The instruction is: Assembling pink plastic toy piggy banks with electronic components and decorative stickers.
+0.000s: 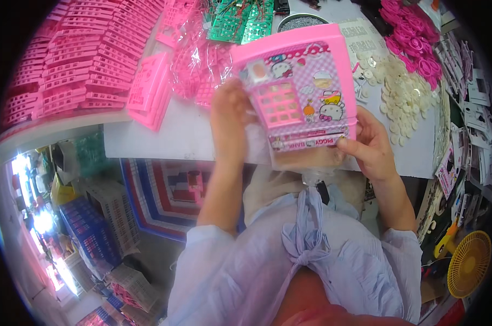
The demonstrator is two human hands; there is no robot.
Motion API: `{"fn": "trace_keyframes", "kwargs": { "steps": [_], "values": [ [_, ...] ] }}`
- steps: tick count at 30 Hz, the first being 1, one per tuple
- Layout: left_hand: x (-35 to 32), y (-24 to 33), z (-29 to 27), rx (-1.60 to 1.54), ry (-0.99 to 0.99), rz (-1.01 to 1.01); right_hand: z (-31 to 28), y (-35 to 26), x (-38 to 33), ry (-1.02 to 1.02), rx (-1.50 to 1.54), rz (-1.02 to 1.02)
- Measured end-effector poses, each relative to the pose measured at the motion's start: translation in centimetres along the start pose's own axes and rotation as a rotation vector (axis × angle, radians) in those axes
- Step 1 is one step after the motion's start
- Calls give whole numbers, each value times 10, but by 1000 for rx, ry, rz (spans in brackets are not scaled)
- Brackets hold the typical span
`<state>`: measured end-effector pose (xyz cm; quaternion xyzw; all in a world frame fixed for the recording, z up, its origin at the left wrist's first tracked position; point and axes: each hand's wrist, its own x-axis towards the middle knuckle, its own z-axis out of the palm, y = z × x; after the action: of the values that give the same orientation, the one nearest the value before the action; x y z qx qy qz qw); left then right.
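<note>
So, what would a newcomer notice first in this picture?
First the pink toy panel with cartoon stickers and a keypad grid, held up at the centre by the left hand and the right hand. Then the stacked pink plastic frames at the upper left, and the heap of white discs to the right.

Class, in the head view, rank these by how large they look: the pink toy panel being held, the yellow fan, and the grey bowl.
1. pink toy panel, though nearness to the camera inflates it
2. yellow fan
3. grey bowl
</note>
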<state>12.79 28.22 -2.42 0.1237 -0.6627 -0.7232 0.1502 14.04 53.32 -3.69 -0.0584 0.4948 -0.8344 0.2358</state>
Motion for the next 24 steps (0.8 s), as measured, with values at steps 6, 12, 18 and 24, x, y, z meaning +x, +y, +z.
{"fn": "trace_keyframes", "kwargs": {
  "steps": [6, 12, 18, 24],
  "values": [
    [-16, -28, -3, 332, -50, 318, 11, 4, 2, 18, 62, 3],
    [11, -21, -18, 454, -365, 576, -31, -6, 30, -54, -406, -178],
    [26, -37, -34, 765, -772, 845, -67, -14, 47, -275, -1479, -503],
    [16, -29, -33, 852, -669, 763, -44, -7, 37, -162, -1818, -529]
  ]
}}
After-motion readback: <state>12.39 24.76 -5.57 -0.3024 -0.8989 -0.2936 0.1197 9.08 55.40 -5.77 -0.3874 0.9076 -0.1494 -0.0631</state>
